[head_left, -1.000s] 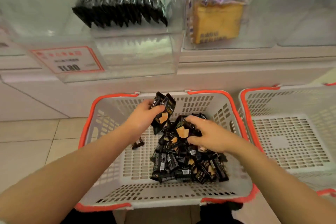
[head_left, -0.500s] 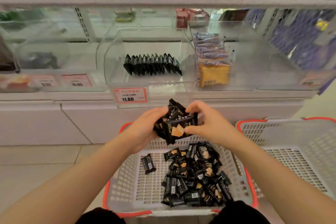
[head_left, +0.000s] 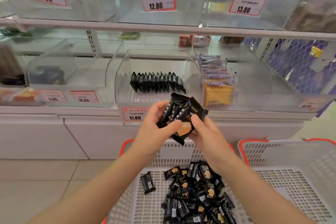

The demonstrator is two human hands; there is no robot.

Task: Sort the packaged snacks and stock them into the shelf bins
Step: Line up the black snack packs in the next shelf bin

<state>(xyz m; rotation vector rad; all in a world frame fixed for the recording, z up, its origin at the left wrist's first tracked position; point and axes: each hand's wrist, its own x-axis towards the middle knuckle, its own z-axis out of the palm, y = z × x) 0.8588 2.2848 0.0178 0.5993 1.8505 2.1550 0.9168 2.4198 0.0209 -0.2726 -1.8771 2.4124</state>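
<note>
Both hands hold one bunch of black snack packets (head_left: 180, 114) in front of the shelf. My left hand (head_left: 156, 123) grips the bunch from the left, thumb across the front. My right hand (head_left: 201, 131) pinches it from the right. Just behind and above stands a clear shelf bin (head_left: 127, 85) with a row of the same black packets (head_left: 157, 82) standing on edge. Below, a white basket with an orange rim (head_left: 125, 145) holds a heap of several more black packets (head_left: 196, 192).
A second white basket (head_left: 291, 169) sits to the right. The neighbouring clear bin holds blue and orange packaged cakes (head_left: 216, 82). Price tags hang on the bins; the black packets' bin is marked 11.80 (head_left: 134, 113). An upper shelf edge (head_left: 163, 29) runs above.
My hands lifted a bunch of black packets out of the basket and brought it together, up toward the bin's front. The view tilted upward to the shelves.
</note>
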